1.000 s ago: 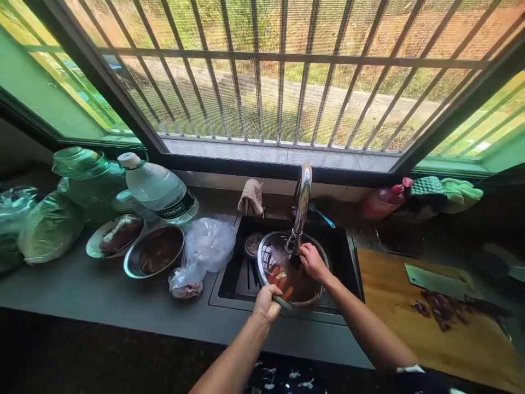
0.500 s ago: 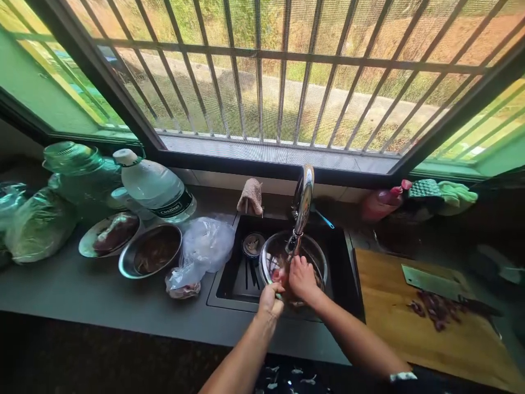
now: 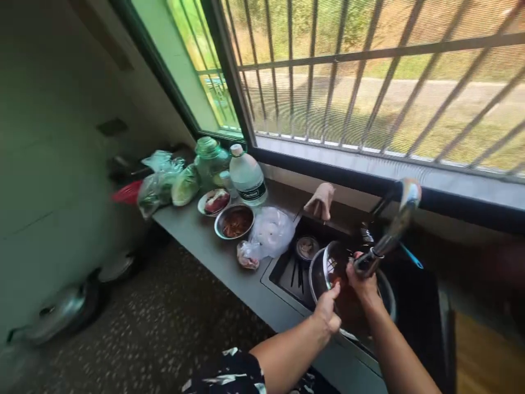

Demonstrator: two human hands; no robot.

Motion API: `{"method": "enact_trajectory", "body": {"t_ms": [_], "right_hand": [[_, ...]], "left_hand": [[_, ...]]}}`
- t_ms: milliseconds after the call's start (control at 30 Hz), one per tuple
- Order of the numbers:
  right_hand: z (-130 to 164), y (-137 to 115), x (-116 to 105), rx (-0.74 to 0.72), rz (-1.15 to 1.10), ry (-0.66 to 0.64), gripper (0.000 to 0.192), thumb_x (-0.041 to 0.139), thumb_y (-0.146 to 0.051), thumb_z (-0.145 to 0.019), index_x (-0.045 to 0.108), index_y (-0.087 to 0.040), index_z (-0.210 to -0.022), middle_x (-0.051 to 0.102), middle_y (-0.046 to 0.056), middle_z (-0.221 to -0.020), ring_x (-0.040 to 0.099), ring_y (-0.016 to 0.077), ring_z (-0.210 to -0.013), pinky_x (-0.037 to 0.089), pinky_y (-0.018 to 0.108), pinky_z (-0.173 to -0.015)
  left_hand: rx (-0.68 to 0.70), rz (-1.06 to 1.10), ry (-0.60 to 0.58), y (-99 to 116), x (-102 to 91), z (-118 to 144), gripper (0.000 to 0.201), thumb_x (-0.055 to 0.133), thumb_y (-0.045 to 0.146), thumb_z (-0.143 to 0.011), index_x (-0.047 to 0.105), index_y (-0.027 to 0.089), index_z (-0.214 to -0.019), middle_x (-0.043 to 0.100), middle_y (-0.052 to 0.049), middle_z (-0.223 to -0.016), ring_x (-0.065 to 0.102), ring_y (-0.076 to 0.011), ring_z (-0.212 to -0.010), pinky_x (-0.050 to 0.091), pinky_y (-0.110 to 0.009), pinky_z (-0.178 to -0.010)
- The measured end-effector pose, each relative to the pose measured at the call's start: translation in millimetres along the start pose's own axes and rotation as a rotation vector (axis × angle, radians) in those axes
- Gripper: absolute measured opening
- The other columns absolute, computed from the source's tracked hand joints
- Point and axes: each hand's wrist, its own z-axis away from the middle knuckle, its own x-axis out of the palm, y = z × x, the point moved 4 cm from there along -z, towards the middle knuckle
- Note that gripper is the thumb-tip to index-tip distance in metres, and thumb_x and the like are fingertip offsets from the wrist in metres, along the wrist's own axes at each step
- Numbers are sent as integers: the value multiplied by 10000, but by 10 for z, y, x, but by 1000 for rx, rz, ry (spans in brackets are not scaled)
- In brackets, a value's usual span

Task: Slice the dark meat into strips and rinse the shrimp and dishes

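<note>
A round metal basin [image 3: 315,290] stands in the dark sink [image 3: 414,298], under the curved faucet [image 3: 394,230]. My left hand [image 3: 328,311] is at the basin's near left side, fingers closed; what they hold is hidden. My right hand [image 3: 364,284] is over the basin, just below the faucet's spout. Its fingers are bent together and partly covered by the spout, so anything in them is hidden. A curved white edge and something reddish show inside the basin near my left fingertips, too blurred to name.
Left of the sink are a clear plastic bag [image 3: 273,231], a metal bowl of brownish food [image 3: 234,223], a plate with red meat [image 3: 216,201], a large water bottle [image 3: 247,178] and bagged greens [image 3: 185,185]. A cloth [image 3: 321,200] hangs behind the sink; a wooden board [image 3: 488,350] lies right.
My view has swung left, so sink and hands appear farther right and the floor shows. Both hands stay at the basin; the right one is now partly behind the faucet.
</note>
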Motion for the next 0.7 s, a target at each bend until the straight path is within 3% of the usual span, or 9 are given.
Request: {"method": "enact_trajectory", "body": {"t_ms": [100,233,300,400,500,600,700], "right_hand": [[108,-14,43,-175,119,-53,387,463,-417,-707,552,-142,-964,570,130,-976,531,260,-911,407,444,-820],[571,31,179,-486,125,-241,391,436,-404,-748,546,-204,-1065,472,100,-1208,418,246,-1129,341,430,-949],[727,6,267,-539,133,-251,426,382,-354,-787,477,-182,-1165,440,108,-1247,381,238,-1169,325,442,-970],[802,-108,350,-485,150,-152,421,363,-315,-806,452,-127,-1172,493,143,-1167,417,242,-1127,353,450,-948],[919,-94,348,-602,163,-228,324,409,-299,-801,531,-191,-1081,548,102,-1100,443,234,-1107,357,435,-957],[1018,302,150,-719,178,-279,313,445,-259,-781,559,-230,-1071,535,63,-1153,397,227,-1167,324,426,-996],[823,869,-212,-525,205,-99,327,399,-257,-784,577,-163,-1042,547,106,-1118,437,238,-1123,334,455,-976]], "left_hand": [[35,22,-39,118,-15,-76,390,594,381,-718,615,80,-964,648,-159,-905,600,-253,-898,450,-381,-824],[118,100,21,231,-156,-154,317,584,391,-733,644,99,-842,656,-114,-881,608,-191,-861,451,-288,-823],[154,104,-34,225,-184,-176,330,569,407,-742,642,113,-873,649,-99,-920,596,-182,-895,446,-273,-833],[176,63,-133,176,-175,-208,452,515,504,-745,620,128,-973,627,-110,-983,576,-207,-941,449,-300,-830],[146,83,-102,184,-195,-266,510,490,579,-719,634,108,-849,635,-125,-888,594,-214,-875,461,-307,-796],[112,142,30,262,-276,-289,409,559,533,-696,610,128,-727,637,-69,-746,609,-162,-725,469,-295,-766],[101,109,124,331,-365,-261,255,621,402,-704,601,163,-792,647,-18,-755,607,-141,-693,458,-366,-800]]}}
